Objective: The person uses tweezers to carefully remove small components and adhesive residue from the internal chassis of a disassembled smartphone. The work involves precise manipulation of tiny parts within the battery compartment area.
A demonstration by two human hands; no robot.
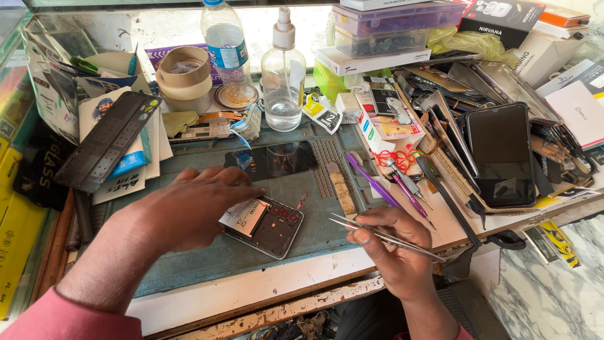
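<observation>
Pin the opened phone (264, 226) flat on the tabletop mat (314, 226) with left hand (189, 208) fingers spread loose, right hand (393, 249) pinching tweezers (384, 237) shut, tips approaching the phone's innards low and steady.

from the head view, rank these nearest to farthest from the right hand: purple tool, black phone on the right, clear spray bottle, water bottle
1. purple tool: just above the right hand, on the mat's right edge.
2. black phone: up and to the right, on the clutter pile.
3. clear spray bottle: farther back, centre of the bench.
4. water bottle: farthest, back and left of the spray bottle.
</observation>
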